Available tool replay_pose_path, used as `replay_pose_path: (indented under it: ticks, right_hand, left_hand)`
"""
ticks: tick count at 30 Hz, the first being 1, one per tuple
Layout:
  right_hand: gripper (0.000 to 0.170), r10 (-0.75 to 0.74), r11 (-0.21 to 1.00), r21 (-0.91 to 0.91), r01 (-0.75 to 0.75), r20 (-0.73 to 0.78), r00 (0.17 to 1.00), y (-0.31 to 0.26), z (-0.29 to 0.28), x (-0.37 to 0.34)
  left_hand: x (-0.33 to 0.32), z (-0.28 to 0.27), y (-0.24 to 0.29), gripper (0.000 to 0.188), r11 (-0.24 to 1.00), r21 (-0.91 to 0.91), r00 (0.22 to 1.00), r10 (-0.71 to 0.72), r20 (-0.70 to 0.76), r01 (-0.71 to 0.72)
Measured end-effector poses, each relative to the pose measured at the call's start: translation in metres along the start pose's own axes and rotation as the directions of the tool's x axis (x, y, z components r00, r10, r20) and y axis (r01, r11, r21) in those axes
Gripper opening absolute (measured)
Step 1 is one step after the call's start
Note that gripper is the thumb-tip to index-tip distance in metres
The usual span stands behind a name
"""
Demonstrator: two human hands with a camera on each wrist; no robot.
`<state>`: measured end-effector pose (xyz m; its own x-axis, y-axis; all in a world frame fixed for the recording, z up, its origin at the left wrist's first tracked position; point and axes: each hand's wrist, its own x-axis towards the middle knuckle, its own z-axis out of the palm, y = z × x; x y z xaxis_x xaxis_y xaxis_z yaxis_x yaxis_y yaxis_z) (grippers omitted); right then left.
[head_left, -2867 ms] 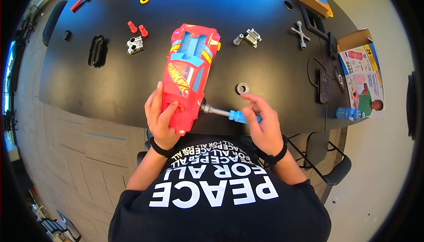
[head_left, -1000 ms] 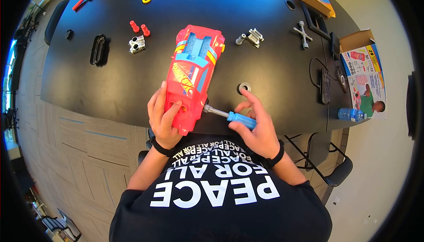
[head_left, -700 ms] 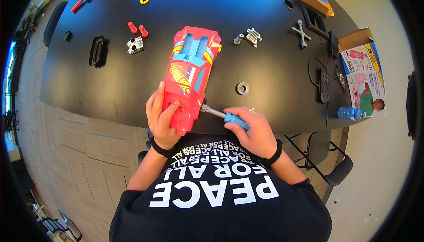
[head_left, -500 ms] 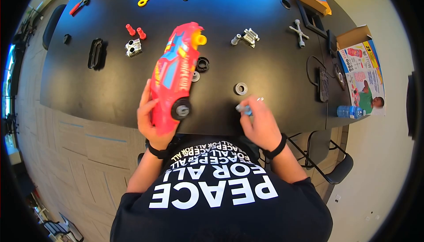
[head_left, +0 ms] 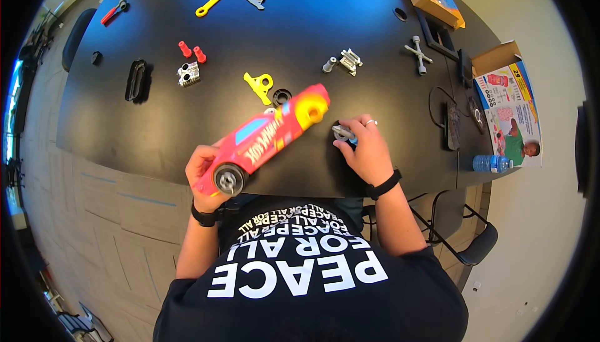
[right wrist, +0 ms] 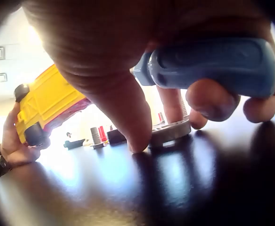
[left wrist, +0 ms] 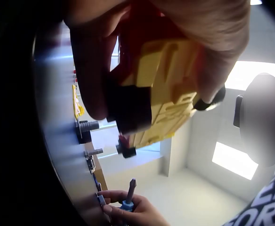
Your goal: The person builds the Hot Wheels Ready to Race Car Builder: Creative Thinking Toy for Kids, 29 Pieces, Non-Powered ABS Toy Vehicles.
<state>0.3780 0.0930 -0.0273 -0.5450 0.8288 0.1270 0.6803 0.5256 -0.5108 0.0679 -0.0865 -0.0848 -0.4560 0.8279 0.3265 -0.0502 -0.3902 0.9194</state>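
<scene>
My left hand grips one end of a red toy car, raised over the table and tilted. A black wheel with a grey hub sits near that hand; a round yellow hub shows bare at the car's other end. The yellow underside shows in the right wrist view. With curled fingers my right hand holds a screwdriver by its blue handle, its shaft pointing up in the left wrist view. The same hand's thumb and fingers pinch a grey ring at the tabletop.
Beyond the car lie a yellow bracket and a black ring. Farther back are a yellow wrench, red pegs, silver engine parts and a grey cross-shaped wrench. A water bottle stands at the right edge.
The screwdriver has come away from the car's side. The car has rolled and swung its far end rightward, baring the yellow bracket. My right hand has moved forward onto the grey ring.
</scene>
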Motion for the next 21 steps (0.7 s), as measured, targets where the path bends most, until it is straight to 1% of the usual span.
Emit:
replay_pose_path:
  ticks: [1,2,3,4,5,6,7,8,9,10,12,13,15,16,18,19,21]
  right_hand:
    - [0.040,-0.001,1.000,0.003,0.001,-0.037,0.999,0.002,-0.003,0.002]
    - [0.040,-0.003,1.000,0.008,0.003,-0.075,0.997,0.004,-0.006,0.004]
    - [0.040,-0.001,1.000,0.008,0.002,-0.078,0.997,0.006,-0.010,0.008]
    - [0.040,0.012,0.997,0.075,-0.003,-0.115,0.993,0.009,-0.015,0.014]
    - [0.041,0.027,0.990,0.142,-0.005,-0.151,0.988,0.010,-0.020,0.021]
    - [0.041,0.028,0.990,0.143,-0.006,-0.153,0.988,0.008,-0.024,0.029]
    - [0.041,-0.069,0.980,0.180,0.088,-0.111,0.991,0.004,-0.029,0.039]
    - [0.041,-0.167,0.959,0.220,0.179,-0.074,0.983,0.000,-0.032,0.049]
    - [0.041,-0.268,0.935,0.220,0.278,-0.076,0.960,-0.006,-0.030,0.060]
    - [0.041,-0.267,0.935,0.220,0.279,-0.080,0.960,-0.013,-0.024,0.069]
    - [0.038,-0.409,0.891,0.191,0.412,-0.060,0.911,-0.028,-0.008,0.088]
    - [0.038,-0.414,0.888,0.192,0.418,-0.062,0.908,-0.035,0.001,0.097]
    - [0.040,-0.446,0.881,0.208,0.425,0.068,0.892,-0.046,0.017,0.110]
    - [0.040,-0.455,0.876,0.211,0.433,0.068,0.888,-0.051,0.022,0.114]
    - [0.042,-0.313,0.949,0.048,0.312,0.256,0.914,-0.058,0.030,0.120]
    - [0.042,-0.322,0.946,0.049,0.321,0.260,0.910,-0.059,0.029,0.122]
    - [0.049,-0.381,0.920,0.162,0.356,0.165,0.910,-0.050,0.021,0.123]
  left_hand:
    - [0.002,-0.003,0.000,0.056,0.995,-0.091,0.992,-0.022,0.127,0.034]
    - [0.004,-0.006,0.000,0.059,0.982,-0.174,0.967,-0.033,0.253,0.079]
    - [0.006,-0.012,-0.002,0.060,0.962,-0.238,0.939,-0.043,0.341,0.131]
    - [0.008,-0.015,-0.002,0.060,0.936,-0.296,0.903,-0.047,0.426,0.188]
    - [0.010,-0.017,0.000,0.060,0.927,-0.287,0.872,-0.077,0.483,0.241]
    - [0.013,-0.018,0.001,0.061,0.916,-0.274,0.836,-0.107,0.538,0.293]
    - [0.016,-0.017,0.004,0.061,0.916,-0.273,0.835,-0.107,0.540,0.294]
    - [0.021,-0.015,0.006,0.061,0.938,-0.205,0.802,-0.111,0.587,0.280]
    - [0.024,-0.014,0.007,0.061,0.956,-0.136,0.767,-0.118,0.631,0.259]
    - [0.025,-0.014,0.007,0.061,0.957,-0.135,0.765,-0.117,0.633,0.257]
    - [0.024,-0.016,0.004,0.062,0.931,-0.179,0.777,-0.148,0.611,0.317]
    - [0.023,-0.016,0.003,0.062,0.934,-0.177,0.780,-0.145,0.609,0.312]
    - [0.019,-0.014,0.003,0.061,0.923,-0.190,0.813,-0.182,0.553,0.335]
    - [0.019,-0.013,0.005,0.061,0.925,-0.188,0.818,-0.180,0.546,0.329]
    - [0.019,-0.010,0.008,0.062,0.931,-0.158,0.817,-0.195,0.542,0.328]
    - [0.019,-0.011,0.009,0.062,0.936,-0.153,0.821,-0.191,0.538,0.318]
    - [0.018,-0.010,0.009,0.062,0.938,-0.155,0.833,-0.188,0.521,0.309]
